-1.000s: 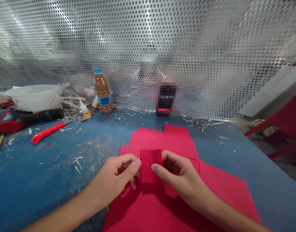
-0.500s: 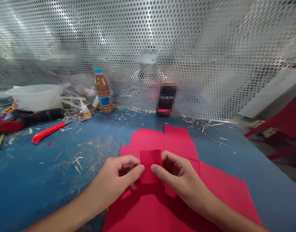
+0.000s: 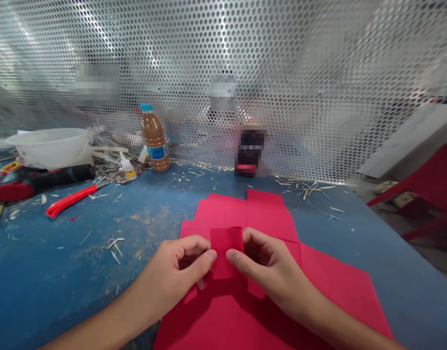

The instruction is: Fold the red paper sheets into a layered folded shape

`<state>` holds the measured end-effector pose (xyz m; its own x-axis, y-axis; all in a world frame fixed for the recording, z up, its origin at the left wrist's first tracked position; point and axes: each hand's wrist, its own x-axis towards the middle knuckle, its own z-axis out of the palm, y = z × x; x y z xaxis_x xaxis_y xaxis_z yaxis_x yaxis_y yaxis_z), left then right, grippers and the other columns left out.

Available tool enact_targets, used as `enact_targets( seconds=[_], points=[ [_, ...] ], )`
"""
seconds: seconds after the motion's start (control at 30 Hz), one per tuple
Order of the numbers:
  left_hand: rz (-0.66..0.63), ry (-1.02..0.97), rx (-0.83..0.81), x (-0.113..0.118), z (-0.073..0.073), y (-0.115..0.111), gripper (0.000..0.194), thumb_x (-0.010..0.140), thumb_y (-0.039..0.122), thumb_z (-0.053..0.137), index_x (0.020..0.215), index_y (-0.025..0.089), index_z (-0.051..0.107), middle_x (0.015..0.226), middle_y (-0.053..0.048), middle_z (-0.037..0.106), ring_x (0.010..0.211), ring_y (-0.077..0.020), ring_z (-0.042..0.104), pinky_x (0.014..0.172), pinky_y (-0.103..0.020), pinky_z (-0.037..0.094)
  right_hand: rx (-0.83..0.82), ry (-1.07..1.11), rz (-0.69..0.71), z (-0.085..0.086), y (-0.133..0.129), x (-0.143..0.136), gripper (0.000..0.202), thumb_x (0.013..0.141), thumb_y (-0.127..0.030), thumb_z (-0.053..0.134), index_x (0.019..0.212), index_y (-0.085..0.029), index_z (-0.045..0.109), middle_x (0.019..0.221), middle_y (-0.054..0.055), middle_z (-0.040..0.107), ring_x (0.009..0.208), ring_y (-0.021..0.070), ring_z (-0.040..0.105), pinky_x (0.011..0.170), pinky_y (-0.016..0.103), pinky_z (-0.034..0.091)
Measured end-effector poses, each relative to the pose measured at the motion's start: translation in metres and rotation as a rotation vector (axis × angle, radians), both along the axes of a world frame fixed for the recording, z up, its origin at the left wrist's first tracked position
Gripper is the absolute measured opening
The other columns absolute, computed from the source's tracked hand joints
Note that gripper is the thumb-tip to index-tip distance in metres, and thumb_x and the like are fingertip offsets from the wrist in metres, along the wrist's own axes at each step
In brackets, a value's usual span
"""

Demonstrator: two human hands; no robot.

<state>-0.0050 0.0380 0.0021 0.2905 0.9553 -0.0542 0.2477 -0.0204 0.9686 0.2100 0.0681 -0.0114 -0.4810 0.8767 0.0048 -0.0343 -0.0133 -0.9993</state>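
Note:
Between my two hands is a small red paper piece point(image 3: 225, 245), roughly square, held upright with its flat face toward me. My left hand point(image 3: 185, 265) pinches its left edge, the thumb in front and the fingers partly hidden behind. On the opposite edge my right hand point(image 3: 269, 265) grips it the same way, its thumb lying on the front face. Beneath both hands several larger red paper sheets point(image 3: 340, 277) overlap on the blue table. Shadows of the hands fall across the nearest sheet.
On the blue table point(image 3: 80, 272) at left lie a red-handled knife point(image 3: 73, 199), a black and red tool point(image 3: 44, 182) and a white basin point(image 3: 51, 148). A small glue bottle point(image 3: 127, 166) stands near a brown drink bottle point(image 3: 155, 141). Behind rises a perforated metal panel point(image 3: 299, 73).
Both hands keep the same hold on the small red paper piece. The whole view has shifted very slightly; nothing else has visibly moved.

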Motion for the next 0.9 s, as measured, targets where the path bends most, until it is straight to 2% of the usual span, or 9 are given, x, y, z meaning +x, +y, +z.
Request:
enact_targets(
  seconds=[0.3, 0.9],
  points=[
    [0.009, -0.011, -0.003, 0.0002, -0.0006, 0.0011, 0.026, 0.100, 0.040, 0.059, 0.086, 0.020, 0.065, 0.067, 0.004, 0.065, 0.061, -0.0111, 0.061, 0.061, -0.023, 0.045, -0.009, -0.007, 0.001, -0.0021, -0.0011, 0.0014, 0.034, 0.095, -0.051, 0.073, 0.088, -0.021, 0.060, 0.084, 0.002, 0.068, 0.075, 0.0165, 0.061, 0.069, 0.031, 0.049],
    [0.010, -0.035, -0.018, 0.0006, -0.0010, -0.0006, 0.024, 0.100, 0.038, 0.059, 0.086, 0.020, 0.064, 0.067, 0.003, 0.064, 0.060, -0.0117, 0.060, 0.060, -0.023, 0.045, -0.018, -0.026, -0.007, 0.0003, -0.0007, 0.0004, 0.036, 0.094, -0.054, 0.073, 0.086, -0.021, 0.060, 0.084, 0.002, 0.068, 0.074, 0.0167, 0.061, 0.069, 0.031, 0.049]
  ],
)
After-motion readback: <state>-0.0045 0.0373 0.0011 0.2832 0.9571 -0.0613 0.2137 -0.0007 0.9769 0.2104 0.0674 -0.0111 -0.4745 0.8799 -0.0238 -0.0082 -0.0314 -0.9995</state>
